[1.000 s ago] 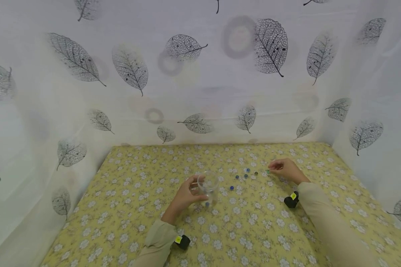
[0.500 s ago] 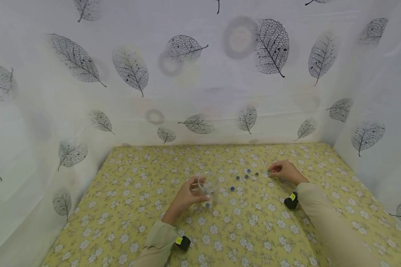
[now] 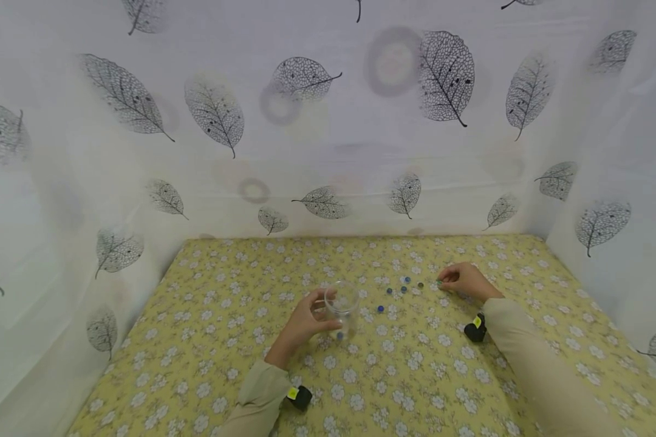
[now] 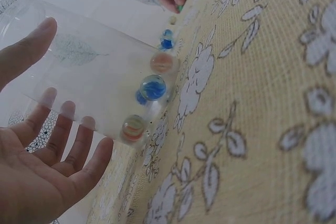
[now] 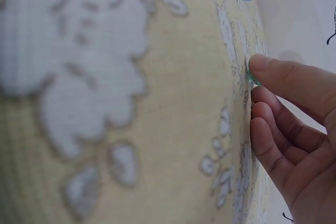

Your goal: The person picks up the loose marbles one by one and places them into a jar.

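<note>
The right hand (image 3: pixel 463 281) pinches a green marble (image 5: pixel 254 79) right by the desk (image 3: pixel 169 346), and well to its left the left hand (image 3: pixel 305 317) holds a clear jar (image 4: pixel 94 77), but I think the marble could slip and roll because it's round.

Left sleeve (image 3: pixel 258 388), pale beige, creased, right sleeve (image 3: pixel 541 364), matching, small black wrist boxes (image 3: pixel 303 399), each bearing one yellow sticker (image 3: pixel 292 393)
</note>
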The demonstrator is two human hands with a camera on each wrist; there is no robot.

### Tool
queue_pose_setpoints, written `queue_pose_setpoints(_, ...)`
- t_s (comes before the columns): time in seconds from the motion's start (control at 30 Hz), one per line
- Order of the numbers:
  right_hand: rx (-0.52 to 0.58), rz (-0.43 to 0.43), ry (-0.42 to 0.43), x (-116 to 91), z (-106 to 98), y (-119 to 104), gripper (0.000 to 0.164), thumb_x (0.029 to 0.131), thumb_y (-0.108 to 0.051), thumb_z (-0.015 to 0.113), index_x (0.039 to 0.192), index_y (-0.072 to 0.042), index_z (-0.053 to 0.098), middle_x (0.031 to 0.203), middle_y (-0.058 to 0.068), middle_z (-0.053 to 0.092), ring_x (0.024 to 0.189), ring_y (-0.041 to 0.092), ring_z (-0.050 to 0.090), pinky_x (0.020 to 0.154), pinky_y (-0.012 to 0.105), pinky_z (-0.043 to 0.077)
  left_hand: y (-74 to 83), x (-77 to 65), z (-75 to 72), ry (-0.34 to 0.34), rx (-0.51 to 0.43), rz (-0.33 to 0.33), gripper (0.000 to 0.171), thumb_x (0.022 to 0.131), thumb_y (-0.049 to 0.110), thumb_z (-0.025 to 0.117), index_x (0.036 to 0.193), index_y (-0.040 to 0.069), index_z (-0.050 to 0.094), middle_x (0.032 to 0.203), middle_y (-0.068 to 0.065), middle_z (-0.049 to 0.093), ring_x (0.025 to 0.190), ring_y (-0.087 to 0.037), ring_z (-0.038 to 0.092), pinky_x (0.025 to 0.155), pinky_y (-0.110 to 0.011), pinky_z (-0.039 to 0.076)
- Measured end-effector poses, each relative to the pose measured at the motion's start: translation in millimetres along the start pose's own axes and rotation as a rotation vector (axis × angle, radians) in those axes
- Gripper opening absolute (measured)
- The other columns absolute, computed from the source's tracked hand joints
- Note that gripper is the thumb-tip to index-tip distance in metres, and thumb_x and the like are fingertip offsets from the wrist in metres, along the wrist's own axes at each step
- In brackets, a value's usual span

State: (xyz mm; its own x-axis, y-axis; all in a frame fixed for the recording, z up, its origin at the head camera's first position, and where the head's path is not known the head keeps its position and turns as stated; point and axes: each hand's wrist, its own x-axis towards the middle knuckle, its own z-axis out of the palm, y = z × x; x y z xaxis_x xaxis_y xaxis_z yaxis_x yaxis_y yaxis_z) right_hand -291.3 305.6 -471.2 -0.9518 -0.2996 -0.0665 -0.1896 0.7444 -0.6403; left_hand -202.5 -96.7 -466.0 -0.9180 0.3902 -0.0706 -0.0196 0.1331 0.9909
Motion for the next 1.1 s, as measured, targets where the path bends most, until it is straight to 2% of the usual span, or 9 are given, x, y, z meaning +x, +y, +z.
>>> queue_pose_setpoints(0.6,-0.005,0.002,0.030,-2,2,-4,0.016,0.085,-0.011,0.069,0.097,0.000,0.069,0.087,0.010,0.067,0.074,0.013,0.060,0.064,0.028,0.053,0.3,1.8,1.0,0.010,0.023,-0.002,0.066,0.081,0.013,0.075,0.138,0.011,0.043,0.138,-0.017,0.044,0.127,-0.040,0.046,0.099,-0.045,0.048)
queue_pose_setpoints(0.9,0.007,-0.035,0.083,-10,-2,-29,0.019,0.086,-0.013,0.068,0.101,-0.001,0.069,0.090,0.012,0.067,0.077,0.013,0.060,0.068,0.033,0.055,-0.3,1.4,1.1,0.011,0.022,0.001,0.067,0.080,0.013,0.075,0.138,0.009,0.042,0.138,-0.019,0.044,0.127,-0.040,0.046,0.099,-0.045,0.048)
queue_pose_setpoints(1.1,-0.033,-0.095,0.125,-14,1,-55,0.019,0.086,-0.015,0.068,0.101,-0.003,0.070,0.090,0.008,0.067,0.076,0.010,0.059,0.071,0.032,0.054,0.2,-0.1,1.1,0.023,0.028,-0.002,0.068,0.079,0.015,0.077,0.137,0.009,0.043,0.137,-0.019,0.044,0.126,-0.040,0.046,0.100,-0.045,0.048)
